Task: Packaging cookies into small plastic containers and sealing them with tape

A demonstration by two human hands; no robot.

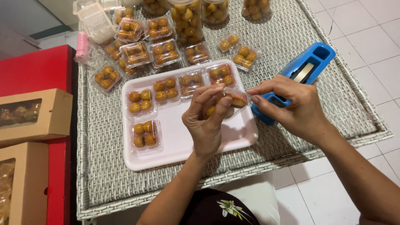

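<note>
The left hand [205, 121] is raised above the pink tray [183, 143], and its thumb and fingers are closed around a small clear plastic box of round golden pastries [230, 102], which is held in the air just over the right part of the tray. The right hand [291, 109] comes from the right side, and its thumb and forefinger are pinched together at the right end of this box, where it seems to press a piece of clear tape on the lid; the tape itself is too thin to see well. So the step in hand looks like the sealing of one box. I judge that the next move needs the right fingers to rub the tape flat along the edge while the left hand keeps the box steady and level, so that the pastries do not shift. Both forearms reach forward from the body, and the wrists are bent a little inward toward each other. Just behind the right hand the blue tape dispenser [306, 71] lies on the woven white table [104, 175]. On the tray five more filled boxes [144, 133] lie in rows, and behind the tray there are more such boxes and some tall clear jars [187, 18] with the same pastries.
</note>
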